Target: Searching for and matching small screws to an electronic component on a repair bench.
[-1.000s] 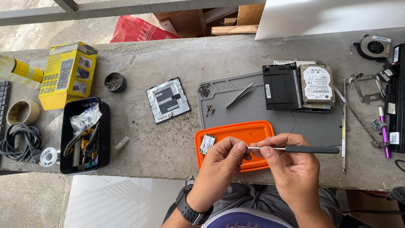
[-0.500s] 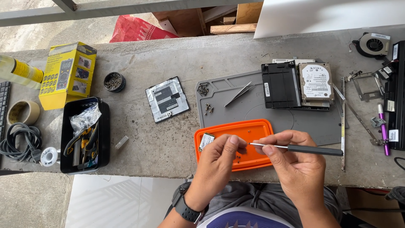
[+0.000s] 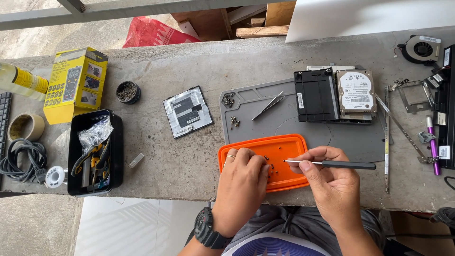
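Note:
An orange tray (image 3: 284,144) lies at the near edge of the concrete bench and holds several small screws (image 3: 271,168). My left hand (image 3: 241,185) rests palm down over the tray's left part, its fingertips touching the screws. My right hand (image 3: 332,182) grips a thin black screwdriver (image 3: 332,164) like a pen, the tip pointing left over the tray close to my left fingers. A ring is on my left hand and a black watch on that wrist.
A grey work mat (image 3: 303,121) behind the tray carries tweezers (image 3: 268,105), screw piles, a black drive caddy (image 3: 315,95) and a hard drive (image 3: 356,91). A black tool box (image 3: 95,154), yellow carton (image 3: 76,83), cover panel (image 3: 187,111) and cables (image 3: 21,159) lie left. Brackets, a purple tool (image 3: 432,142) and a fan (image 3: 422,48) sit right.
My left hand has dropped from holding a small part at the screwdriver tip down onto the tray, covering the white piece there. The screwdriver tip has lowered a little.

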